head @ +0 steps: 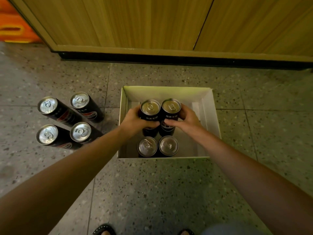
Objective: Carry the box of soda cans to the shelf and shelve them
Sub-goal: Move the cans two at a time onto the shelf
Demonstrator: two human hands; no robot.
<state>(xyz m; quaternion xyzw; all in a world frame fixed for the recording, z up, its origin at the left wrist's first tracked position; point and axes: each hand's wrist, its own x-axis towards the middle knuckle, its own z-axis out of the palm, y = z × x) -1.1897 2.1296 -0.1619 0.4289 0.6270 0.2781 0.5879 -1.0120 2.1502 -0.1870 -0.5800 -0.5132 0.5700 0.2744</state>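
speckled grey tiled floor [152,192], with thin joints between the tiles. right of middle, an open white box [166,94], sitting flat, its sides roughly in line with the joints. left of the box and clear of it, four black cans [47,106], upright, silver tops up, set two by two, close together with gaps between. along the far edge, wood panels [118,22] on a black plinth [169,58]. at the far left corner, an orange crate [13,28]. at the near edge, two dark sandals [103,229], toes only, one on each side of the middle.
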